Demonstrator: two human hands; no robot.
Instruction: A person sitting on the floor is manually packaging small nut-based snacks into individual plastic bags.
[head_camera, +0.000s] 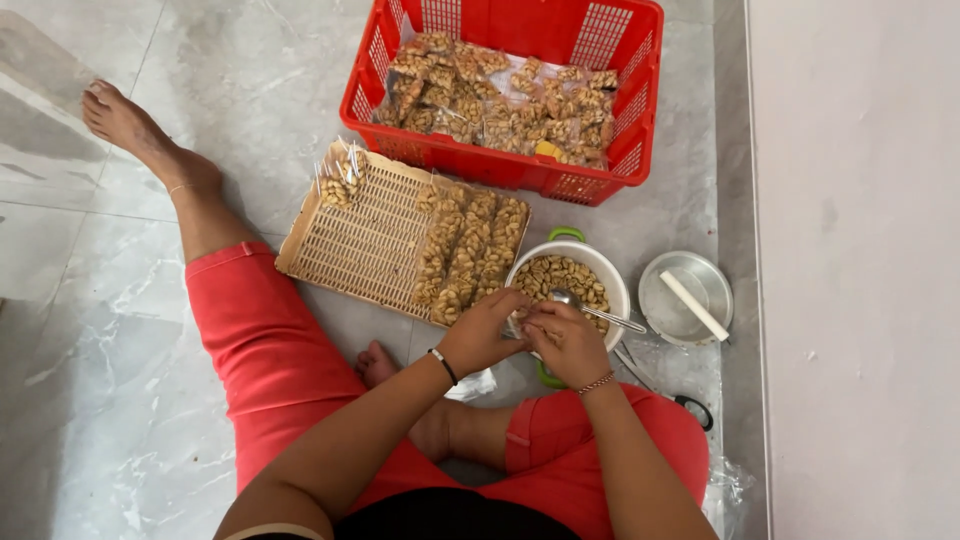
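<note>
My left hand (483, 331) and my right hand (566, 341) meet over the near rim of a white pot (612, 275) with green handles, filled with peanuts (562, 276). The fingers of both pinch what looks like a small clear bag between them; the bag itself is mostly hidden. A metal spoon (600, 312) lies in the pot by my right hand. Just left of the pot, a flat woven tray (360, 235) holds rows of filled peanut packets (468, 250).
A red plastic basket (510, 165) at the top holds several packed peanut bags. A round metal lid (684, 295) with a white candle sits right of the pot. Scissors (690, 405) lie by my right knee. A wall runs along the right.
</note>
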